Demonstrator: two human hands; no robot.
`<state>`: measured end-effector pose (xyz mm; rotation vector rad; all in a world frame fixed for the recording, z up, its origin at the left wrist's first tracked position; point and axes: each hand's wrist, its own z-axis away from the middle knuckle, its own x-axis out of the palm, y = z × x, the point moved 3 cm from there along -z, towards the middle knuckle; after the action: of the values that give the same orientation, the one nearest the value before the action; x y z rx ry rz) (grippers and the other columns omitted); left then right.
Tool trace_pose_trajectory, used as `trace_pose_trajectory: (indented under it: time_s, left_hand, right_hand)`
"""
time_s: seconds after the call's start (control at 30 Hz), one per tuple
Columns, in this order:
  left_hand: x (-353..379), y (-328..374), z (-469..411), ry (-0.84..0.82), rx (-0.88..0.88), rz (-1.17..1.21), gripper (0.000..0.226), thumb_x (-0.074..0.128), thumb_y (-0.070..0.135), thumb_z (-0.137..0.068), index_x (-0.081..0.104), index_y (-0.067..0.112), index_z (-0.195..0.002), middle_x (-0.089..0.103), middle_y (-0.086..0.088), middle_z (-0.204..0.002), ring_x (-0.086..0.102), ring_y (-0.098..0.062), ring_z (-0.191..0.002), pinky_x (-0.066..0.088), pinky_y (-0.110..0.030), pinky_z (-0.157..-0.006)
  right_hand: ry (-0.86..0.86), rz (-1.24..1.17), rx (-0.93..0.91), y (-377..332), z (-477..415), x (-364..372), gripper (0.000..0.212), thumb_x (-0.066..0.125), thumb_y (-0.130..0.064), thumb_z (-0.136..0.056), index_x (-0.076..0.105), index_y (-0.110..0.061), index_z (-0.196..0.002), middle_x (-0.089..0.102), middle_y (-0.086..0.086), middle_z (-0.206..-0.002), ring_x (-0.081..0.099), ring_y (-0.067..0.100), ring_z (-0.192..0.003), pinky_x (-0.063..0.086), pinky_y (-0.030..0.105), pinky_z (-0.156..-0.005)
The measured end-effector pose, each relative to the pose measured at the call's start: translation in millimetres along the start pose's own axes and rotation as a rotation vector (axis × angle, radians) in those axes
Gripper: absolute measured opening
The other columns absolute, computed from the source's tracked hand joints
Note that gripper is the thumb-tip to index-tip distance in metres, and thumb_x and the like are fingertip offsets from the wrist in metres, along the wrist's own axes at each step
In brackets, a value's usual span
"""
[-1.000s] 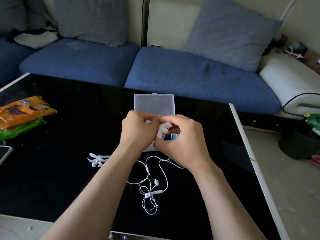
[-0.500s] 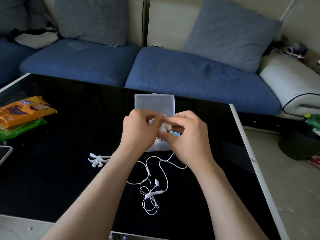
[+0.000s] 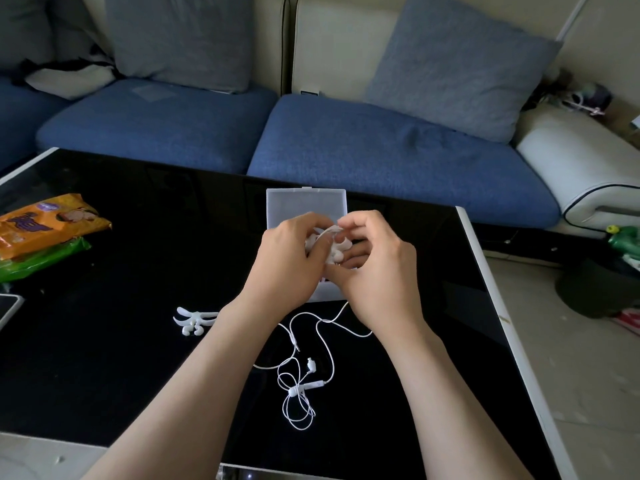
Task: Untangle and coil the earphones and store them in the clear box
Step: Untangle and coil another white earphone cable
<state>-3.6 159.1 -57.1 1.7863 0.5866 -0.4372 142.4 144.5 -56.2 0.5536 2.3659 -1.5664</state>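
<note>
Over the open clear box (image 3: pixel 306 202), my left hand (image 3: pixel 289 263) and my right hand (image 3: pixel 372 271) meet. Between them is a white cord winder (image 3: pixel 337 251) with rounded prongs; my left hand grips it. My right hand pinches the white earphone cable (image 3: pixel 329 233) at the winder's top. The rest of the earphones (image 3: pixel 301 379) trails down from my hands and lies tangled in loops on the black table, with the inline remote and an earbud showing. The box's base is mostly hidden behind my hands.
A second white winder (image 3: pixel 194 320) lies on the black glass table (image 3: pixel 104 341) left of my left forearm. Orange and green snack packets (image 3: pixel 41 233) sit at the left edge, a phone corner (image 3: pixel 7 306) below them. A blue sofa stands behind; the table's white edge runs along the right.
Both hands have shifted slightly up toward the box lid. My right fingers have moved from the winder's side to its top, drawing the cable over it. The loose cable has barely shifted.
</note>
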Motion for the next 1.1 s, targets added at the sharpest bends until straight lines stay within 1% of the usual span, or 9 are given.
trace_pose_trajectory:
  time_s: [0.13, 0.23, 0.33, 0.47, 0.57, 0.77, 0.83, 0.97, 1.1]
  left_hand:
    - [-1, 9, 1, 0.010, 0.049, 0.071, 0.023, 0.060, 0.019, -0.102, 0.073, 0.029, -0.119, 0.073, 0.018, -0.093, 0.068, 0.005, -0.086, 0.055, -0.016, -0.072]
    - [-1, 15, 2, -0.002, 0.076, 0.144, 0.025, 0.059, 0.017, -0.102, 0.071, 0.030, -0.119, 0.075, 0.018, -0.096, 0.070, 0.001, -0.090, 0.059, -0.027, -0.076]
    - [1, 18, 4, -0.041, 0.123, 0.116, 0.030, 0.056, 0.012, -0.102, 0.067, 0.031, -0.121, 0.074, 0.013, -0.103, 0.070, -0.005, -0.097, 0.059, -0.035, -0.082]
    - [3, 15, 6, -0.074, 0.154, 0.044, 0.029, 0.055, 0.015, -0.104, 0.063, 0.031, -0.127, 0.068, 0.008, -0.109, 0.065, -0.008, -0.098, 0.056, -0.036, -0.082]
    - [2, 20, 8, -0.092, 0.201, 0.014, 0.024, 0.062, 0.034, -0.104, 0.061, 0.036, -0.129, 0.067, 0.010, -0.111, 0.064, -0.007, -0.102, 0.054, -0.032, -0.086]
    - [-1, 23, 9, -0.083, 0.231, 0.026, 0.023, 0.068, 0.043, -0.100, 0.064, 0.037, -0.122, 0.069, 0.012, -0.108, 0.065, -0.006, -0.102, 0.055, -0.034, -0.085]
    - [0, 25, 8, -0.082, 0.239, 0.040, 0.021, 0.066, 0.037, -0.101, 0.066, 0.038, -0.122, 0.069, 0.010, -0.106, 0.065, -0.009, -0.099, 0.056, -0.033, -0.083]
    - [0, 28, 8, -0.062, 0.199, 0.130, 0.020, 0.066, 0.024, -0.102, 0.069, 0.036, -0.118, 0.070, 0.007, -0.103, 0.066, -0.008, -0.091, 0.051, -0.019, -0.074]
    - [0, 25, 6, -0.047, 0.125, 0.260, 0.019, 0.064, 0.016, -0.103, 0.069, 0.026, -0.118, 0.074, 0.010, -0.111, 0.073, -0.011, -0.092, 0.059, -0.030, -0.077]
  right_hand:
    - [0.067, -0.014, -0.056, -3, 0, -3, 0.070, 0.092, -0.004, -0.076, 0.052, -0.029, -0.128, 0.066, -0.005, -0.111, 0.070, 0.012, -0.078, 0.055, 0.017, -0.067]
    - [0.100, 0.015, -0.061, 0, 0, -3, 0.088, 0.091, -0.005, -0.076, 0.047, -0.035, -0.146, 0.053, -0.001, -0.130, 0.069, 0.018, -0.097, 0.057, 0.019, -0.074]
    - [0.069, 0.054, -0.041, 7, -2, -1, 0.098, 0.091, -0.002, -0.074, 0.047, -0.030, -0.156, 0.060, -0.004, -0.127, 0.070, 0.020, -0.106, 0.062, 0.030, -0.083]
    - [0.074, 0.080, -0.038, 11, -3, 2, 0.084, 0.086, -0.001, -0.075, 0.055, -0.025, -0.150, 0.067, -0.003, -0.119, 0.072, 0.018, -0.093, 0.062, 0.038, -0.080]
    - [0.137, 0.139, -0.087, 8, -3, -1, 0.061, 0.074, 0.005, -0.077, 0.066, -0.017, -0.133, 0.071, -0.001, -0.116, 0.072, 0.017, -0.096, 0.061, 0.039, -0.083]
    - [0.172, 0.195, -0.138, 0, -1, -3, 0.052, 0.071, 0.007, -0.073, 0.069, -0.014, -0.121, 0.070, -0.004, -0.110, 0.065, 0.008, -0.093, 0.047, 0.012, -0.081]
    - [0.183, 0.195, -0.135, -2, -1, -5, 0.052, 0.074, 0.002, -0.072, 0.069, -0.016, -0.121, 0.066, -0.004, -0.109, 0.059, 0.003, -0.089, 0.044, 0.010, -0.080]
    - [0.232, 0.161, -0.077, -6, 0, -6, 0.041, 0.074, -0.028, -0.075, 0.069, -0.021, -0.115, 0.066, -0.005, -0.104, 0.064, 0.012, -0.093, 0.051, 0.024, -0.080]
    - [0.186, 0.050, 0.048, -2, -3, -6, 0.043, 0.088, -0.016, -0.077, 0.069, -0.020, -0.115, 0.074, -0.005, -0.106, 0.073, 0.009, -0.090, 0.061, 0.034, -0.080]
